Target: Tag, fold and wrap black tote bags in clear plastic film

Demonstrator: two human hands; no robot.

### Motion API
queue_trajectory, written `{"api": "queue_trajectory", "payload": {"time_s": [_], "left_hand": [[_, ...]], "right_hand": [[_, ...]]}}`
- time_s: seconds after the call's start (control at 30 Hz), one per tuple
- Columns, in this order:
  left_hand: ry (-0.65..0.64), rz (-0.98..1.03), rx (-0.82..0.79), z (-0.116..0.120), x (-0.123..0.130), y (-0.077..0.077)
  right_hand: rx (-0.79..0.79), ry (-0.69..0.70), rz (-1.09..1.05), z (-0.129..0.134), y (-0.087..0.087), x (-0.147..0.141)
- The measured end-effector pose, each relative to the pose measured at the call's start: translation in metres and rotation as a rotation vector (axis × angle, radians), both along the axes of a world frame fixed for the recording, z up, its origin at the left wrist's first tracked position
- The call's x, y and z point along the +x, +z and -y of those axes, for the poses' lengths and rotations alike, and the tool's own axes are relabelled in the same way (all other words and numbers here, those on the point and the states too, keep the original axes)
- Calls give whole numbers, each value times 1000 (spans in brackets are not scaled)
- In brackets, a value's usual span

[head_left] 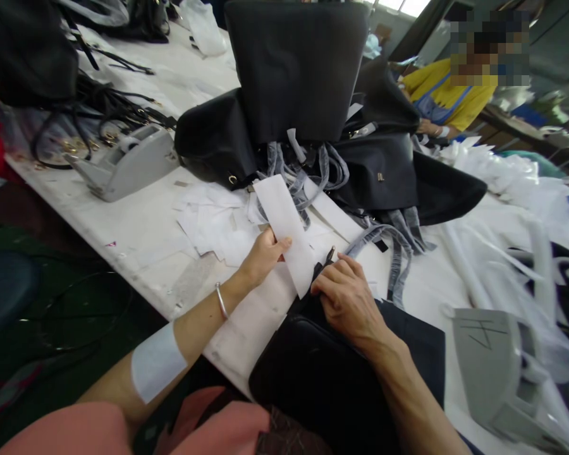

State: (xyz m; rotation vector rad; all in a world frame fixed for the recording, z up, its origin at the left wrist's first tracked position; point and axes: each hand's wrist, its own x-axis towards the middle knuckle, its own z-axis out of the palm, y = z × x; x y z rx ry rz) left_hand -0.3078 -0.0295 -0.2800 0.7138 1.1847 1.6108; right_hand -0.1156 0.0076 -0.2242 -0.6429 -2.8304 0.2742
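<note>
**Paper strip in one hand, black bag under the other**

The left hand (263, 258) has its fingers (284, 242) closed on a white paper strip (284, 234). The right hand (348, 300) has its fingers together, curled over the top edge of a black bag (322, 373) at 6 o'clock, just beside a metal zip pull (330, 254). More black bags (294, 76) sit piled at 12 o'clock with grey straps (308, 170); nothing shows how many have been handled. Loose white paper (213, 221) lies on the table (137, 234) at 11 o'clock, near a grey tape dispenser (126, 163). A small metal tag (380, 177) on one bag is unreadable. A second dispenser (488, 360) at 4 o'clock carries pen marks, with no clear word.
</note>
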Motion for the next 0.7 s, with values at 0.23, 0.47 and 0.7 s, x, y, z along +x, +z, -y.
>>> {"api": "queue_trajectory", "payload": {"time_s": [0.23,0.47,0.7], "left_hand": [[-121,-499,-48,-4,14,-7],[62,-298,-89,-5,-2,-8],[-217,-314,-40,-1,28,-18]], "right_hand": [[-60,-55,90,-9,-16,12],[-193,-241,12,-16,-25,6],[-298,-503,-165,-21,-24,-7]]}}
